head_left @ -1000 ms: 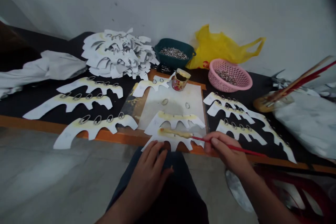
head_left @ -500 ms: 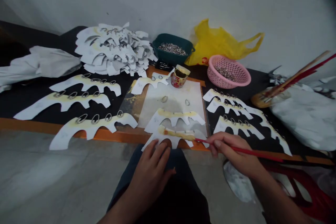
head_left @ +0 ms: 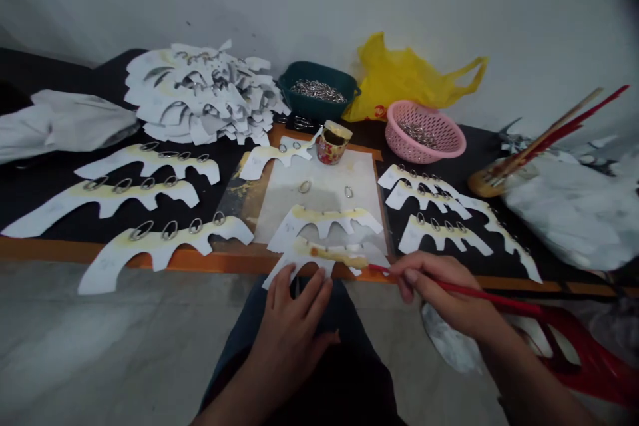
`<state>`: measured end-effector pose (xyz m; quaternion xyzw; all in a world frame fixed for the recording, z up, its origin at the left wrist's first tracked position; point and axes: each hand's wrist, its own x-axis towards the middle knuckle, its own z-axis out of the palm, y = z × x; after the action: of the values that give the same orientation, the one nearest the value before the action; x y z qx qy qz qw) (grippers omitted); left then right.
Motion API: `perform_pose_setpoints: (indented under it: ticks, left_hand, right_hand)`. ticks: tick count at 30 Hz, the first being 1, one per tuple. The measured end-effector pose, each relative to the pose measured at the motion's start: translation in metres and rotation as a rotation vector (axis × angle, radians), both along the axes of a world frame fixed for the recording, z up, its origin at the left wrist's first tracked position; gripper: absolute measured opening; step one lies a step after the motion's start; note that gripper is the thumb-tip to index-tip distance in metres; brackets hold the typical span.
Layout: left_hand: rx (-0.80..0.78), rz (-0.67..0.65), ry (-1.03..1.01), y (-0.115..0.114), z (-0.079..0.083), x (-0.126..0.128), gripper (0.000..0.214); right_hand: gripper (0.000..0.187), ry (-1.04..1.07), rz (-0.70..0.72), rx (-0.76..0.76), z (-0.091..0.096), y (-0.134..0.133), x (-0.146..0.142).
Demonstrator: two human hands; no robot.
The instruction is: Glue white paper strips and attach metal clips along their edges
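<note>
My right hand (head_left: 442,286) pinches the thin red handle of a glue brush (head_left: 344,255). The bristles, coated in yellowish glue, lie along the upper edge of the nearest white arched cut piece (head_left: 278,268). My left hand (head_left: 299,319) rests with fingers apart on the lower edge of that piece. Just behind it lies a second cut piece (head_left: 282,231) with a yellow strip along its top. Two loose metal rings, a left ring (head_left: 304,187) and a right ring (head_left: 348,192), sit farther back on the pale sheet (head_left: 272,203). A printed cup (head_left: 331,154) stands beyond them.
Several cut pieces with rings (head_left: 170,243) lie at left, others (head_left: 444,234) at right. Behind stand a piled stack (head_left: 200,96), a green basket (head_left: 319,106) and a pink basket (head_left: 426,150) of metal parts, and a yellow bag (head_left: 414,80). Brushes (head_left: 544,140) lean at far right.
The view has shifted slightly, so most things sit a little farther left. My left fingers have spread and moved slightly on the piece; the brush stays against its upper edge.
</note>
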<state>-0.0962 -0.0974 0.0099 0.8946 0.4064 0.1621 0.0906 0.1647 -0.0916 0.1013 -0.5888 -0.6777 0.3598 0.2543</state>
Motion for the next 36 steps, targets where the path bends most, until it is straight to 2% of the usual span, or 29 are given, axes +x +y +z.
perform_pose_setpoints:
  ticks: [5,11,22,27,33,36]
  left_hand:
    - [-0.006,0.007,-0.006,0.0,-0.001,0.001,0.063]
    - [0.008,0.003,-0.005,0.002,0.001,0.002,0.063]
    - [0.015,-0.01,-0.015,0.002,-0.002,0.001,0.064]
    - [0.02,0.009,-0.005,0.002,0.0,0.003,0.063]
    - [-0.015,0.027,0.03,0.002,-0.001,0.003,0.065]
    - [-0.046,0.039,0.072,0.002,0.002,0.006,0.066]
  right_hand:
    - [0.022,-0.036,-0.08,0.004,0.006,-0.004,0.006]
    - [0.021,-0.034,-0.004,-0.008,0.004,-0.005,0.006]
    - [0.018,-0.143,-0.076,0.032,0.007,-0.017,0.018]
    - [0.015,-0.128,0.007,0.011,0.005,-0.021,0.025]
    - [0.016,-0.085,0.06,0.055,0.006,-0.028,0.041]
    - [0.017,-0.069,0.03,0.032,0.007,-0.032,0.049]
